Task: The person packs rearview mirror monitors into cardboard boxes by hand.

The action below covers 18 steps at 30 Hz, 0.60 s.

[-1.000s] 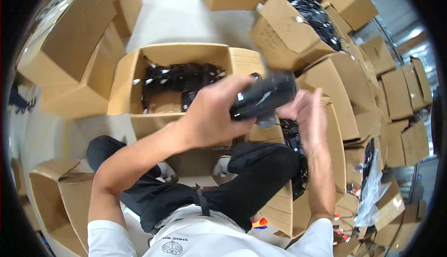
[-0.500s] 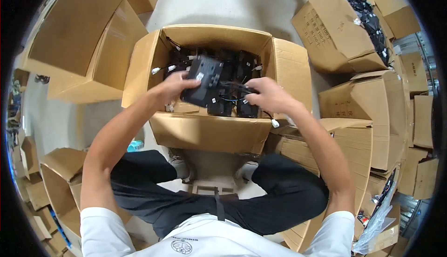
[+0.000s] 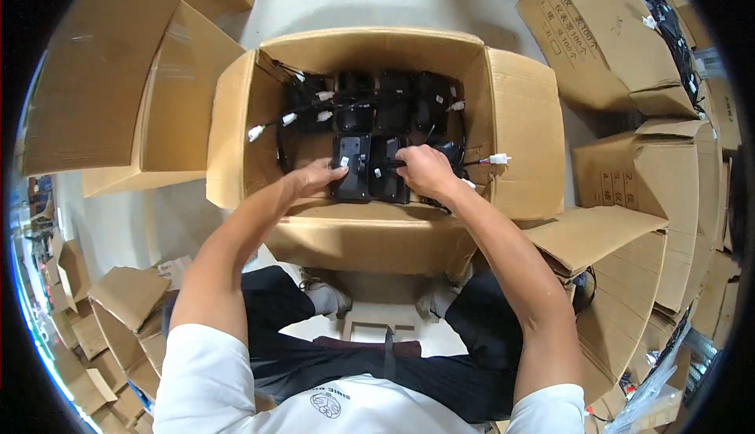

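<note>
A flat black rectangular plastic unit (image 3: pixel 351 151) stands in the near row inside the open cardboard box (image 3: pixel 370 241). My left hand (image 3: pixel 316 177) grips its left edge, thumb on top and the other fingers partly hidden. Just right of it sits a similar black unit (image 3: pixel 388 188). Over that one, my right hand (image 3: pixel 427 169) is closed on a dark cable, most of which the fingers hide. Several more black units (image 3: pixel 395 103) line the far side of the box. Their cables end in white connectors (image 3: pixel 256 132), and one white connector (image 3: pixel 500 158) lies over the right flap.
Large cardboard boxes stand at left (image 3: pixel 185 92) and right (image 3: pixel 641 170). A box at upper right holds black cabled parts (image 3: pixel 657 1). An open carton (image 3: pixel 130 300) is at lower left. My legs (image 3: pixel 275 300) flank the near side of the middle box.
The black unit in my left hand has gone from raised and tilted to lying straight in the near row. My right hand has moved down with the cable. The whole view has shifted slightly.
</note>
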Each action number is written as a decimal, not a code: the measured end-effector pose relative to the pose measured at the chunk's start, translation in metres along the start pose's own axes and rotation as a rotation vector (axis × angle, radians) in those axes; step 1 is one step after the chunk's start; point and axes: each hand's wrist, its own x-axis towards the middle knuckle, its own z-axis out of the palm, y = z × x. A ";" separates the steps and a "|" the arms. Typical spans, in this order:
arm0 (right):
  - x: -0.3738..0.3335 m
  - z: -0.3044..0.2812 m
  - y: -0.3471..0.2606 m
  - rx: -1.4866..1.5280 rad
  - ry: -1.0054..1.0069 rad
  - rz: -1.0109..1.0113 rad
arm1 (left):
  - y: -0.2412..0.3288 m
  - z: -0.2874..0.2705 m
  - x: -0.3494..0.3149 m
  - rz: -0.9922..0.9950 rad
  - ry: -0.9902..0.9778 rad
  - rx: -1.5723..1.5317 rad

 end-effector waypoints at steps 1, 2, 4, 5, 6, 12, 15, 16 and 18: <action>-0.006 -0.005 0.004 -0.017 0.007 0.008 | 0.006 0.011 -0.002 -0.104 0.062 0.140; -0.015 -0.007 0.012 -0.038 0.064 -0.040 | 0.010 0.030 -0.003 -0.135 0.046 0.076; -0.025 -0.009 -0.006 -0.140 0.129 -0.168 | 0.021 0.031 -0.003 -0.221 0.108 0.720; -0.023 -0.002 -0.005 -0.190 0.106 -0.161 | 0.002 0.019 -0.008 0.216 0.103 1.162; -0.017 -0.006 -0.044 -0.197 0.073 -0.219 | -0.007 -0.009 -0.021 -0.056 0.329 0.831; -0.121 -0.127 -0.066 -0.233 0.188 -0.324 | 0.031 0.068 -0.057 0.217 0.534 1.020; -0.232 -0.173 -0.048 -0.105 0.575 -0.232 | 0.061 0.132 -0.072 0.364 0.380 0.823; -0.269 -0.177 -0.035 -0.127 0.691 -0.145 | 0.069 0.143 -0.079 0.362 0.329 0.811; -0.326 -0.180 -0.003 0.021 0.909 -0.011 | 0.066 0.123 -0.089 0.763 0.156 1.445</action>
